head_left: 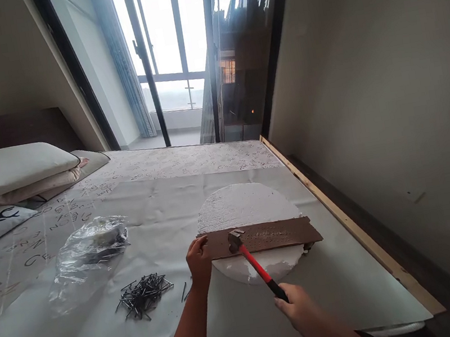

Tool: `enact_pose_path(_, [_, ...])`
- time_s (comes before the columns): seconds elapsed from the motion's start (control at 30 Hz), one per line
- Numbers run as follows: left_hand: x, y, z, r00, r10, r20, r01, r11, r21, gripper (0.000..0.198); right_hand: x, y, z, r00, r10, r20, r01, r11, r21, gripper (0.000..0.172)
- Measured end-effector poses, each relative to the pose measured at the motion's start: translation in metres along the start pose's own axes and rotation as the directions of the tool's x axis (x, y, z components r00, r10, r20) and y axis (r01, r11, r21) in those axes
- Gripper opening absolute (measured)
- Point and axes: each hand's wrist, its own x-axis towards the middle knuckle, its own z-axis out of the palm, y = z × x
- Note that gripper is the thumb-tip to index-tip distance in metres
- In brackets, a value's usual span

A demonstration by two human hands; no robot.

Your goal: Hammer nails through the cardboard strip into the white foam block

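My right hand is wrapped round the black grip of a hammer with a red shaft. The hammer's dark metal head is over the left part of a brown board, touching it or just above. My left hand grips the left end of this board, its fingers curled over the top edge. Rows of small marks or nail points, too small to tell, dot the board's surface. Beneath the board lies a round white slab, rough on its upper left. A small dark piece shows under the board's right end.
Left of my left arm lies a heap of nails, with a few loose ones beside it. Behind it sits a clear plastic bag. A grey sheet covers the mattress. Pillows are stacked far left; a wooden rail edges the right.
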Motion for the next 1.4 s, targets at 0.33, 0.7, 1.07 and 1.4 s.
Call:
enact_pose_path(0.33, [-0.001,-0.046,-0.074,0.972,-0.202,0.118,0.12,0.864,0.489,0.029,-0.01,0.02,0.002,0.995,0.085,0.06,-0.097,0.964,0.248,0.019])
enact_pose_path(0.7, [-0.031,-0.092,-0.081,0.76,-0.534,0.372,-0.063,0.509,0.859,0.017,-0.004,0.054,0.016,0.979,0.066,0.192,-0.177,0.739,0.65,0.034])
enact_pose_path(1.07, [-0.008,0.01,-0.027,0.96,-0.11,0.258,0.003,0.924,0.381,0.02,-0.03,0.025,-0.025,0.995,-0.013,0.1,-0.052,0.786,0.616,0.028])
enact_pose_path(1.4, [-0.026,0.019,0.059,0.949,-0.026,0.313,0.011,0.999,0.048,0.019,-0.05,0.026,-0.042,0.993,0.002,0.121,-0.075,0.795,0.602,0.028])
